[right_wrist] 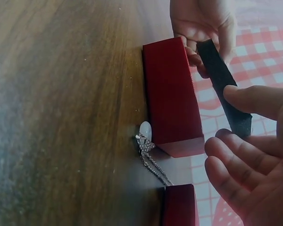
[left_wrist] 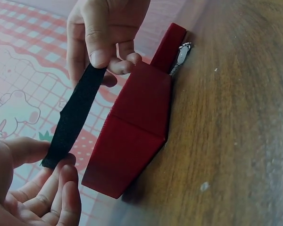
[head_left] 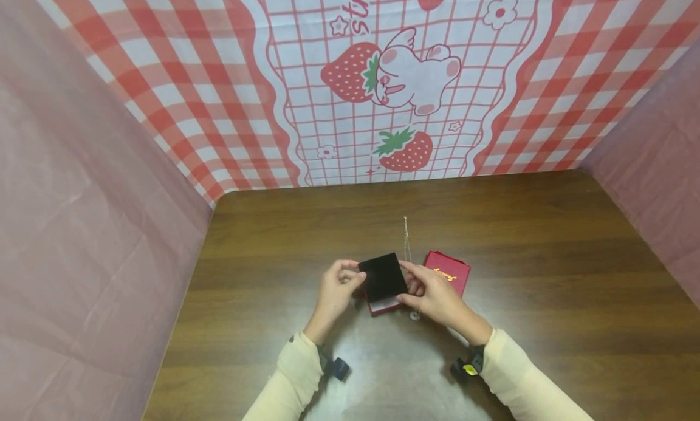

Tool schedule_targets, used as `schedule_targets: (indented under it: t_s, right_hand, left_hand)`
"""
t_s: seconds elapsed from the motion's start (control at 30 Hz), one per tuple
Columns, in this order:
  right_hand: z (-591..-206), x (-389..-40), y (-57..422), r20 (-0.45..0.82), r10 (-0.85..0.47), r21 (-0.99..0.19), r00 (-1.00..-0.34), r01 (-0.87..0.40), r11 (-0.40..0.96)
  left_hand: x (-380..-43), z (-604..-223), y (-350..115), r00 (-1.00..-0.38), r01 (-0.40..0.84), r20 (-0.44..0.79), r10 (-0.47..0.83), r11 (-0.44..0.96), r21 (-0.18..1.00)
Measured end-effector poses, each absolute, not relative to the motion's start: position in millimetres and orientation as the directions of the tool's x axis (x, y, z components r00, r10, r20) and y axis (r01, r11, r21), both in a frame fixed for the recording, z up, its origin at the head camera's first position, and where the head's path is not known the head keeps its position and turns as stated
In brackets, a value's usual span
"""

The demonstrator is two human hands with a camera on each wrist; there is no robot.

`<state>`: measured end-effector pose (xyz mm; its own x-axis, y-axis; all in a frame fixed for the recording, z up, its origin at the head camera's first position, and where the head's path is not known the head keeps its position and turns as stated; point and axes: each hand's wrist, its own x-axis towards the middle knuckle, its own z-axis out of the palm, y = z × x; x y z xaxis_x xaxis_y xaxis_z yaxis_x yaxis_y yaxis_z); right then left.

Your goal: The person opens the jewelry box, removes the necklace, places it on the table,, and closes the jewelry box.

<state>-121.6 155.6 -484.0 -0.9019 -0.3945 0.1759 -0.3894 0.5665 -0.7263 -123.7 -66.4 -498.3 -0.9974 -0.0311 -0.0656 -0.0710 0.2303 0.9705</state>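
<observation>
Now the left hand (head_left: 335,290) and right hand (head_left: 437,296) are pinching a black pad (head_left: 385,277) above the open box (left_wrist: 134,110).
A pale inside (head_left: 385,303) is showing past the pad's near edge; a necklace (right_wrist: 145,131) is lying on the table (head_left: 273,257), between box and lid (head_left: 457,271).

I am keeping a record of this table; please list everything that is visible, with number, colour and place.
pad: 1, black, in both hands, above the box
box: 1, red, on the table
lid: 1, red with gold lettering, right of the box
necklace: 1, silver-coloured, on the table, partly between box and lid
table: 1, brown, beneath these
strawberry cloth: 1, mainly red and white, behind the table
curtains: 2, pink, left and right sides
wrist devices: 2, dark, one per wrist
sleeves: 2, cream, on the forearms
left hand: 1, bare, pinching the pad's left side
right hand: 1, bare, holding its right side
</observation>
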Motion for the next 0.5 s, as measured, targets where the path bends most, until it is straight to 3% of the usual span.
schedule_targets:
  t_s: [0.5]
  right_hand:
    - [-478.7, -128.3, 157.9, 0.223, -0.411, -0.712, -0.884, -0.436, 0.55]
  left_hand:
    - [-125.6, -494.9, -66.5, -0.995, -0.101, -0.095, -0.035, 0.269, 0.958]
